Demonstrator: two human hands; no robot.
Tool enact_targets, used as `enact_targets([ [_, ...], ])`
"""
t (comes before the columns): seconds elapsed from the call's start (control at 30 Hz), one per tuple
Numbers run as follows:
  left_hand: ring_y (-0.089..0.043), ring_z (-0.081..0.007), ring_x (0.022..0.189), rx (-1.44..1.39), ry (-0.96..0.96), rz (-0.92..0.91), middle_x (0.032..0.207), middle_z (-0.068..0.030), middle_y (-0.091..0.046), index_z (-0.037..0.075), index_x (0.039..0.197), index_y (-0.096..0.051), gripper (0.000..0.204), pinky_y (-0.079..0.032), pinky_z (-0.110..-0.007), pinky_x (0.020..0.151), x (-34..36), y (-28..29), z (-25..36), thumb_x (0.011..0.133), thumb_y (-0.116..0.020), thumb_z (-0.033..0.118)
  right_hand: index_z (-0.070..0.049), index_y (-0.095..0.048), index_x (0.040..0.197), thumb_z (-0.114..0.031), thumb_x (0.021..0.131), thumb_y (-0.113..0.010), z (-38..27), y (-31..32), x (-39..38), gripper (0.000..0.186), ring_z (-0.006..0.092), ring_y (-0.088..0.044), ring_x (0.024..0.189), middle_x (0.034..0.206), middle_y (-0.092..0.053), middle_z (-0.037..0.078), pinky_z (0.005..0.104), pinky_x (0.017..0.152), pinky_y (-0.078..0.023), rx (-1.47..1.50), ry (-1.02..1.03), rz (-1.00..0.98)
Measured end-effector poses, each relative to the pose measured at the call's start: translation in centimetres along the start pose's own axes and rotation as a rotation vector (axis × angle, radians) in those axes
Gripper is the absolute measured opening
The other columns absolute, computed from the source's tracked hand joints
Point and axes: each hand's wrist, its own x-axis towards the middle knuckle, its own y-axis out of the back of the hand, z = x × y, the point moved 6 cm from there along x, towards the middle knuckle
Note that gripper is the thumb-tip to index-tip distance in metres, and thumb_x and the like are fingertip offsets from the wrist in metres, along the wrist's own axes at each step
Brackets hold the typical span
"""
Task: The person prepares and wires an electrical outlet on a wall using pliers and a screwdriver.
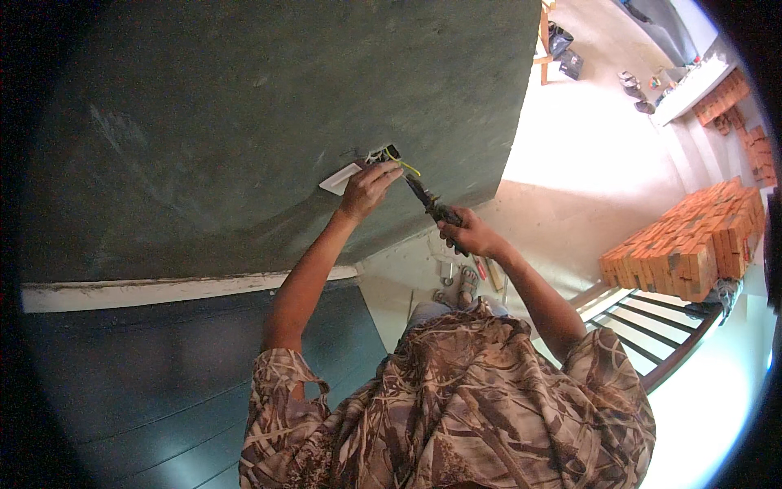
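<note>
A small box opening (392, 152) in the dark grey wall (244, 122) holds several thin wires. One yellow wire (412, 169) sticks out of it to the right. My left hand (371, 187) is at the opening with its fingers drawn together among the wires; what they grip is hidden. A white rectangular plate (340, 178) sits tilted beside that hand, against the wall. My right hand (472, 231) is closed around dark pliers (425, 198). Their tip points up and left, close to the end of the yellow wire.
Red bricks (684, 240) are stacked at the right, beside a dark stair railing (664, 334). Below my hands, tools with red handles (480, 267) lie on the floor near my sandalled foot (468, 281). A dark panelled surface (212, 383) fills the lower left.
</note>
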Motion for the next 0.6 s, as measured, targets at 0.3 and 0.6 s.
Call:
enact_targets([
  [0.3,-0.07,-0.025,0.103,-0.125,0.041,0.002,0.115,-0.0075,-0.071,0.005,0.108,-0.072,0.031,-0.059,-0.036,0.086,-0.4,-0.3,-0.4,0.08,-0.067,-0.007,-0.002,-0.06,0.108,-0.041,0.098,-0.062,2.6,-1.6,0.9,0.04,0.0117,-0.054,0.07,0.084,-0.061,0.002,0.0293,0.063,-0.046,-0.065,0.149,0.081],
  [0.6,-0.07,-0.0247,0.103,-0.113,0.044,-0.021,0.117,-0.0064,-0.07,0.005,0.113,-0.069,0.029,-0.059,-0.037,0.086,-0.5,0.0,-0.3,0.085,-0.066,-0.001,-0.003,-0.059,0.105,-0.037,0.099,-0.061,4.3,-1.8,1.9,0.035,0.0132,-0.058,0.074,0.085,-0.064,0.004,0.0307,0.068,-0.049,0.015,0.099,0.018],
])
